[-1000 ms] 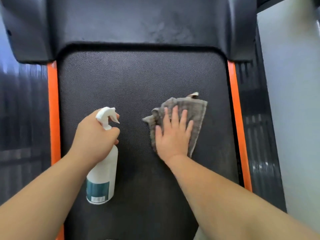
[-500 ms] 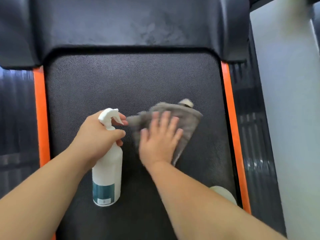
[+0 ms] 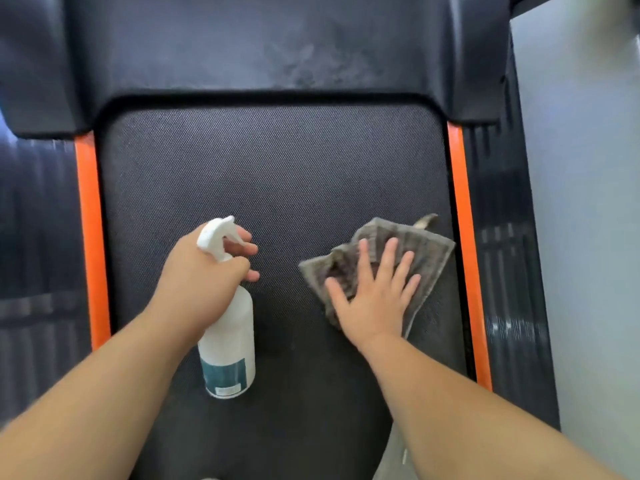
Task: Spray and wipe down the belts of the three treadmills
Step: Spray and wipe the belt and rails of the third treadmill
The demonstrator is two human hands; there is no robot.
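Observation:
A black textured treadmill belt (image 3: 277, 174) fills the middle of the head view, edged by orange strips. My left hand (image 3: 204, 282) grips the neck of a white spray bottle (image 3: 228, 344) with a teal label, which stands on the belt, nozzle pointing right. My right hand (image 3: 374, 296) lies flat with spread fingers on a grey cloth (image 3: 422, 251), pressing it onto the belt near the right orange strip.
The black motor cover (image 3: 263, 46) spans the top, with a pale smear on it. Orange side strips (image 3: 465, 244) and ribbed black foot rails (image 3: 505, 271) flank the belt. A pale grey wall or floor (image 3: 588, 202) runs along the right.
My right hand slid the cloth left toward the bottle, then back right to the belt's right edge. The left hand and bottle stayed put.

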